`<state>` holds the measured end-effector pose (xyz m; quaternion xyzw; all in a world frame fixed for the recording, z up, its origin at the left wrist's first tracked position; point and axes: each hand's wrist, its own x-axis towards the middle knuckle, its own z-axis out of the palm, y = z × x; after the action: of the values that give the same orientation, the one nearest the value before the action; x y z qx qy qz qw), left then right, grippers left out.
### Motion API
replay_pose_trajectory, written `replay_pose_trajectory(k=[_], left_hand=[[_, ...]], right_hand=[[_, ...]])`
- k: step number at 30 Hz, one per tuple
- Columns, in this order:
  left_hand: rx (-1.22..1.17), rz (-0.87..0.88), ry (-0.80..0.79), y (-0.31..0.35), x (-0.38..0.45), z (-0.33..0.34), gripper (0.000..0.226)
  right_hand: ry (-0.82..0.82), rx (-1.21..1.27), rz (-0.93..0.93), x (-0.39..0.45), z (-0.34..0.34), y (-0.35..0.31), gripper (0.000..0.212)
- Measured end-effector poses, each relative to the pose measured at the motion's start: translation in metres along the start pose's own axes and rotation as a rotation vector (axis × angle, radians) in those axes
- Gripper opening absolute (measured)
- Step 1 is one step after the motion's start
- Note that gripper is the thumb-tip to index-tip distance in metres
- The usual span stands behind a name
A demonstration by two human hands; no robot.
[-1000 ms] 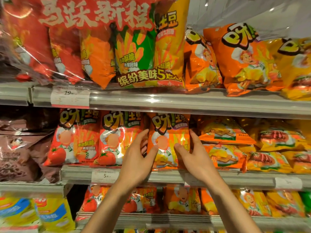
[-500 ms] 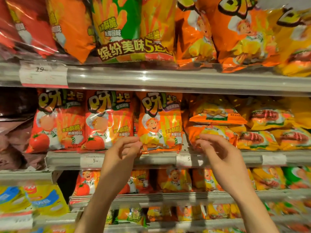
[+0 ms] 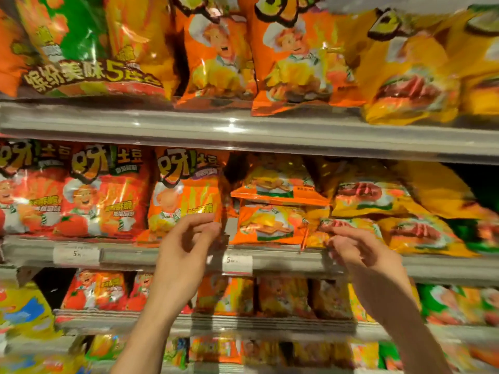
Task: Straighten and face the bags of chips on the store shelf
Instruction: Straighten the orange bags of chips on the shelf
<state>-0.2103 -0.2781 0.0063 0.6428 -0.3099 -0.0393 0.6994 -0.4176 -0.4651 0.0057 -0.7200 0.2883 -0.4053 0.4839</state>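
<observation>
Head view: chip bags (image 3: 186, 195) on shelf (image 3: 167, 256)

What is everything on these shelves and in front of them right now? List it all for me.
Large orange foil chip bags: two, orange, top shelf centre.
Multi-pack bag with green panel: one, orange and green, top shelf left.
Large yellow foil bags: count unclear, top shelf right.
Red tomato-print chip bags: two in view, upright, middle shelf left.
Orange upright chip bag: one, middle shelf centre.
Orange bags lying flat: two, stacked, middle shelf.
Yellow bags lying askew: several, middle shelf right.
White price labels: two, on the middle shelf's rail.
Lower-shelf bags: many, blurred.
Left hand: fingers at the upright bag's lower edge.
Right hand: fingers at the flat bags.
</observation>
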Motion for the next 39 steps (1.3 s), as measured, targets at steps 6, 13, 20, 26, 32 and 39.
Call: replay_pose_trajectory(k=[6, 13, 20, 26, 32, 39], left_hand=[[0.31, 0.223, 0.041, 0.014, 0.017, 0.03, 0.031], [0.726, 0.325, -0.228, 0.019, 0.064, 0.054, 0.066], [0.629, 0.424, -0.214, 0.017, 0.075, 0.044, 0.034], [0.333, 0.362, -0.224, 0.021, 0.047, 0.012, 0.022], [0.149, 0.158, -0.352, 0.022, 0.025, -0.011, 0.022], [0.256, -0.053, -0.299, 0.027, 0.045, 0.013, 0.053]], right_hand=[[-0.018, -0.026, -0.082, 0.01, -0.009, -0.011, 0.012], [-0.001, -0.191, -0.147, 0.023, 0.008, -0.016, 0.009], [0.067, -0.169, -0.059, 0.029, 0.015, -0.016, 0.013], [0.029, -0.047, 0.012, 0.024, 0.013, -0.031, 0.036], [-0.097, -0.219, 0.059, 0.03, 0.024, -0.052, 0.058], [-0.105, -0.342, 0.004, 0.036, 0.041, -0.059, 0.063]])
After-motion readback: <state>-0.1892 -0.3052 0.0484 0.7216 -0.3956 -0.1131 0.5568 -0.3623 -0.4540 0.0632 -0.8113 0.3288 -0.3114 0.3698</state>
